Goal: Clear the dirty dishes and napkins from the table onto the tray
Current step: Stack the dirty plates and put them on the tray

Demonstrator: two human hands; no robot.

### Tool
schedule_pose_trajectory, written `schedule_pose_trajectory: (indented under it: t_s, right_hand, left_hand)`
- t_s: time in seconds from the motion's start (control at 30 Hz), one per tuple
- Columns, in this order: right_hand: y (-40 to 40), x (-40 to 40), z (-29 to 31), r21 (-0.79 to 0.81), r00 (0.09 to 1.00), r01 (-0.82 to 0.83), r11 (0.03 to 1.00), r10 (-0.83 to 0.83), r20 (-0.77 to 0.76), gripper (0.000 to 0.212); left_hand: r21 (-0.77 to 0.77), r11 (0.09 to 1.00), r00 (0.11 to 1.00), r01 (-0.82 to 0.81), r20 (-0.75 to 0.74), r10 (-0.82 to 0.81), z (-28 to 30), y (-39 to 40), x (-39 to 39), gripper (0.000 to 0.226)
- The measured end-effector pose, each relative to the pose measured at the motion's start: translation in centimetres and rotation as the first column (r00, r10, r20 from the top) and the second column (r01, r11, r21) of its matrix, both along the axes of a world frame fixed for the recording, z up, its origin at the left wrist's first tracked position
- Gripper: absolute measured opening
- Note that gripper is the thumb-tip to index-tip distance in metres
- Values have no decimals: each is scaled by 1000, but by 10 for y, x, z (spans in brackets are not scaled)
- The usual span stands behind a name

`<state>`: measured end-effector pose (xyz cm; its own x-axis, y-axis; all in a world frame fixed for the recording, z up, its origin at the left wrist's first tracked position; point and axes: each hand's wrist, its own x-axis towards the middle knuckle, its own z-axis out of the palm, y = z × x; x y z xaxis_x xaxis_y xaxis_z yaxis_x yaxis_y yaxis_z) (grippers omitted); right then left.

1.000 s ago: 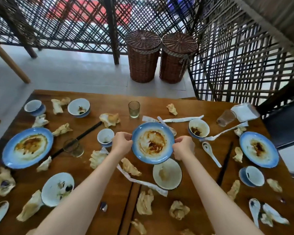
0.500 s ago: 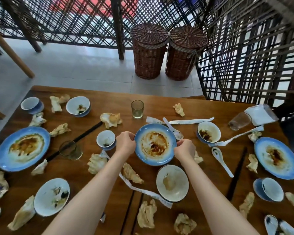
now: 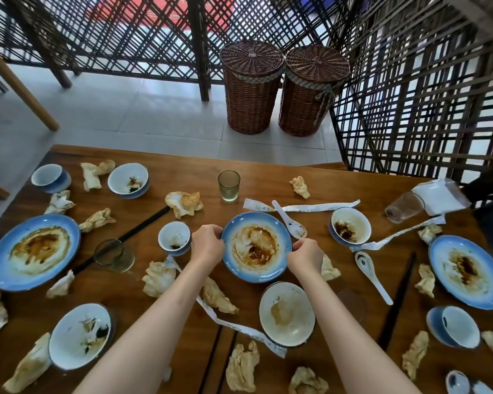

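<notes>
both hands hold the same blue plate [image 3: 256,245] with brown sauce stains, in the middle of the wooden surface [image 3: 268,174]. the left hand [image 3: 207,243] is grasping the left rim of the plate with curled fingers, and the right hand [image 3: 306,255] is grasping the right rim. if the plate is lifted or resting, i cannot tell. a small white cup [image 3: 174,237] stands just beside the left hand. a white spoon [image 3: 289,220] lies next to the far right edge of the plate. a white bowl [image 3: 286,313] sits near the plate, closer to the person. crumpled napkins [image 3: 184,203] lie around
</notes>
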<state>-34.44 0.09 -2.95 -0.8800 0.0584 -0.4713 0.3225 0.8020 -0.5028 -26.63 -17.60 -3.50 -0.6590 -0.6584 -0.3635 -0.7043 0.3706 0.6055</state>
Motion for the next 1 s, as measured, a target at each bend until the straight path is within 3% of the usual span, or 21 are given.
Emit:
schedule_pose_trajectory:
  t_s: [0.3,0.57,1.0]
  right_hand:
    - [1,-4,-4,-187,981,145,972,-117,153,31]
    - [2,-5,7,-243,980,185,952,-161,116,42]
    - [-4,22,82,-314,997,77,946,-72,27,46]
  left_hand:
    - [101,994,999,-48,16,47,-4,2,1,36]
    - [143,986,994,-86,-52,94,6,5,4,35]
    - [120,986,957,-115,-254,143,79,1,50,27]
